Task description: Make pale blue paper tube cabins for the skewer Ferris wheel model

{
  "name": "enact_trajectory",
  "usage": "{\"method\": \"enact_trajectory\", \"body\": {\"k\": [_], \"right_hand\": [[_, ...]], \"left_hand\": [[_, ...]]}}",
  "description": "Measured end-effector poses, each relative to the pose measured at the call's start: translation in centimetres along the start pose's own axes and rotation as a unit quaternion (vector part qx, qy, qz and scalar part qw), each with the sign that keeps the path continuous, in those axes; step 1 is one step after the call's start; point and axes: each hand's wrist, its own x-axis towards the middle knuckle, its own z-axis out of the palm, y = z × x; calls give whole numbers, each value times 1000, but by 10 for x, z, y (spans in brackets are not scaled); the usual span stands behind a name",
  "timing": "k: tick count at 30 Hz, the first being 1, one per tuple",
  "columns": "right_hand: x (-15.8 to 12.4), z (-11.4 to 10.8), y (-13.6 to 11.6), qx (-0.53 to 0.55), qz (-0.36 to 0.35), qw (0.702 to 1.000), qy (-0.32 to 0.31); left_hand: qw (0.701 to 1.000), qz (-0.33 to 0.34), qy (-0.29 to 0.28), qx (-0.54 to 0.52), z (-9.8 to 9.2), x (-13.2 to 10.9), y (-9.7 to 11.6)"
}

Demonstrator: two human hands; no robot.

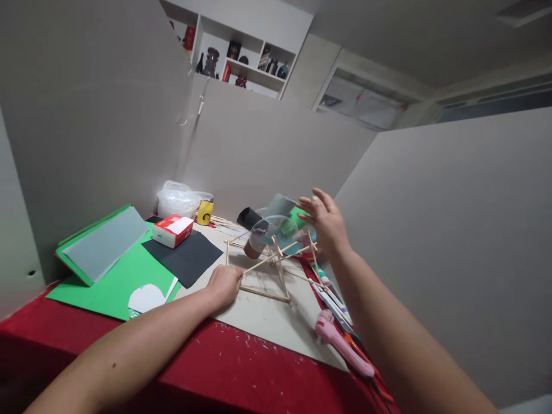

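Note:
My left hand point(224, 286) is closed on the near left corner of a frame of thin wooden sticks point(265, 292), which stands on a pale board point(259, 319). My right hand point(326, 223) is raised above the frame's right side, its fingers apart and holding nothing that I can see. Just behind the sticks are a clear round plastic piece point(269, 225), a black cylinder point(249, 218), a grey sheet point(279, 203) and a bright green piece point(298, 219). They overlap, so I cannot tell how they are joined.
Green sheets point(103, 290), a black sheet point(190, 261) and a red-and-white box point(173, 230) lie left. A plastic bag point(177, 198) and yellow can point(205, 211) stand behind. At right is a pink glue gun point(342, 345). Grey panels point(466, 230) flank the red-covered table point(233, 368).

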Motion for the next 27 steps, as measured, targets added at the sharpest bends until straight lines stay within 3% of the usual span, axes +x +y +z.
{"method": "enact_trajectory", "body": {"k": [2,4,12,21,24,27], "right_hand": [[0,0,-11,37,-43,997,-44],[-2,-5,-17,54,-55,996,-41],[-12,-44,3,18,30,998,52],[-29,-52,20,8,73,994,76],[-47,-39,3,45,34,993,105],[-86,-24,-31,73,-69,989,111]], "left_hand": [[1000,1,-2,-1,0,0,0],[1000,2,-4,-3,0,0,-1],[1000,-2,-11,-13,0,1,0],[1000,-7,-17,-25,1,1,0],[999,-9,-18,-26,1,1,0],[1000,-8,-15,-24,2,1,0]]}}
